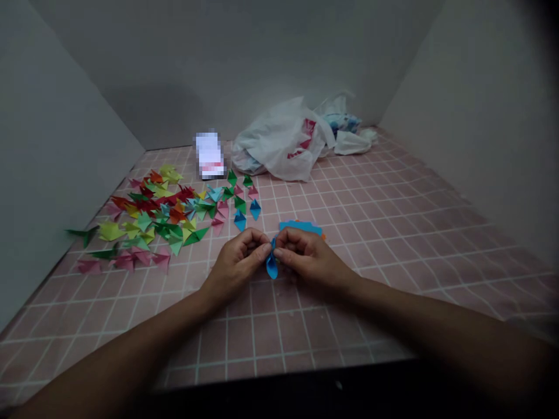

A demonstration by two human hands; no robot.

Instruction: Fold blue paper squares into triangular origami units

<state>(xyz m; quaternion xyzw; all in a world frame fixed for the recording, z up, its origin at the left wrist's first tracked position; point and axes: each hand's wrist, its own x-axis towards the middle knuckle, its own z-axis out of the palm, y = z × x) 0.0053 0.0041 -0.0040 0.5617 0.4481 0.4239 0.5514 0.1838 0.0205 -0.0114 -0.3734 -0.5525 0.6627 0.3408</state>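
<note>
My left hand and my right hand meet at the middle of the pink tiled table. Both pinch a small piece of folded blue paper between their fingertips, and its lower end hangs just below my fingers. Right behind my right hand lies a small stack of flat paper sheets, blue on top with an orange edge showing. A pile of folded paper pieces in several colours is spread out to the left of my hands.
A white plastic bag and some crumpled wrapping lie at the back of the table. A blurred white card stands near the back wall. Grey walls close in the left, back and right sides.
</note>
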